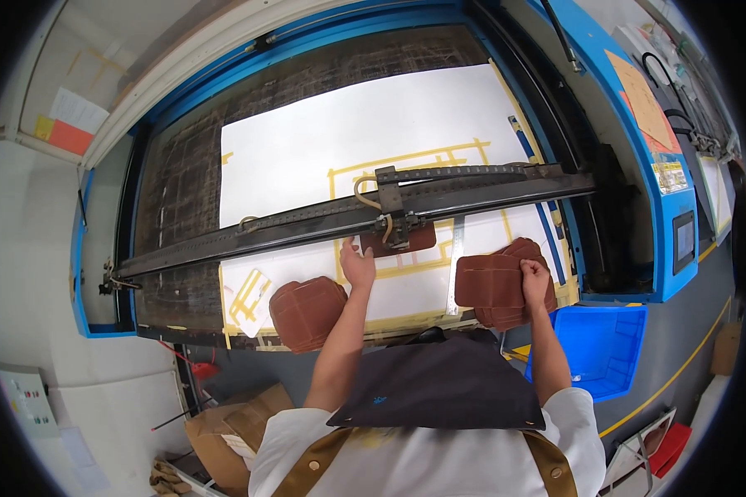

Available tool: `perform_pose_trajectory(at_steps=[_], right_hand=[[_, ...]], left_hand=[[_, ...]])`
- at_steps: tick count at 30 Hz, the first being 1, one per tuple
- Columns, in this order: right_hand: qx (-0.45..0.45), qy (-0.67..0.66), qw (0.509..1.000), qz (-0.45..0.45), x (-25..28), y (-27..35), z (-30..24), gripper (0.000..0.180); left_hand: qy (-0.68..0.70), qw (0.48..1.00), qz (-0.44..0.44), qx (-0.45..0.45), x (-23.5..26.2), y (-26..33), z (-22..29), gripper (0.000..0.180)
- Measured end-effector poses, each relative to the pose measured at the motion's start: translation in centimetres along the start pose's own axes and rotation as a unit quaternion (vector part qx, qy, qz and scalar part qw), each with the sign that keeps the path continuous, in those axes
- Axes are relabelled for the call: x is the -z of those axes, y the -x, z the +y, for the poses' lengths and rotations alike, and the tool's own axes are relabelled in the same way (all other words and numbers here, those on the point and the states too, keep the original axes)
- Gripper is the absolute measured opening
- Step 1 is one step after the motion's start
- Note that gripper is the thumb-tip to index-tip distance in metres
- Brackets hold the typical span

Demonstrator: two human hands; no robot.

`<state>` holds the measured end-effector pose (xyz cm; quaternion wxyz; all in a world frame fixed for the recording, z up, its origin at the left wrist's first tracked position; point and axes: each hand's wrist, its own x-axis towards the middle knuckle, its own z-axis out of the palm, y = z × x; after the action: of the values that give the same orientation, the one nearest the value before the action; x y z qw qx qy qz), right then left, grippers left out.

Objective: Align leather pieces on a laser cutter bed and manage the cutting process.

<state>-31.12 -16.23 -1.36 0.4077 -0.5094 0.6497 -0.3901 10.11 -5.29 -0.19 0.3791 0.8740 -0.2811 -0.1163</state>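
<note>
My left hand (pixel 357 265) reaches to the black crossbeam, fingers extended, beside the left end of a brown leather-like piece (pixel 421 238). That piece lies on the white sheet (pixel 290 141) inside yellow tape lines, partly hidden under the machine head (pixel 395 228). With curled fingers, my right hand (pixel 536 282) pinches the right edge of a brown rounded piece (pixel 489 282), the top one of a fanned stack. Another stack of brown pieces (pixel 308 311) sits left of my left forearm. A steel ruler (pixel 456 277) lies beside the right stack.
The black crossbeam (pixel 307 234) spans the blue-framed machine bed. A white template with yellow tape (pixel 249 302) lies at the near left. Below the right edge stands a blue plastic bin (pixel 630 352). A cardboard box (pixel 215 427) is on the floor at left.
</note>
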Motion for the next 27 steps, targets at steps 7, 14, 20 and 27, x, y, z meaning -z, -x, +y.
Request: perform_pose_trajectory(at_steps=[7, 14, 20, 27], right_hand=[[-0.032, 0.024, 0.999, -0.017, 0.2, 0.3, -1.2, 0.02], [-0.01, 0.02, 1.0, 0.007, 0.0, 0.3, -0.9, 0.024], [-0.011, 0.023, 1.0, 0.006, 0.1, 0.2, -0.4, 0.024], [-0.013, 0.039, 0.999, 0.003, 0.1, 0.2, -0.2, 0.024]], left_hand=[[-0.066, 0.998, -0.002, -0.018, -0.2, -0.8, 1.0, 0.051], [-0.094, 0.996, 0.009, -0.008, -0.5, -0.5, 1.8, 0.05], [-0.11, 0.994, 0.009, 0.007, -0.7, -0.7, 2.0, 0.056], [-0.183, 0.982, -0.011, 0.042, -0.3, -0.5, 4.0, 0.065]])
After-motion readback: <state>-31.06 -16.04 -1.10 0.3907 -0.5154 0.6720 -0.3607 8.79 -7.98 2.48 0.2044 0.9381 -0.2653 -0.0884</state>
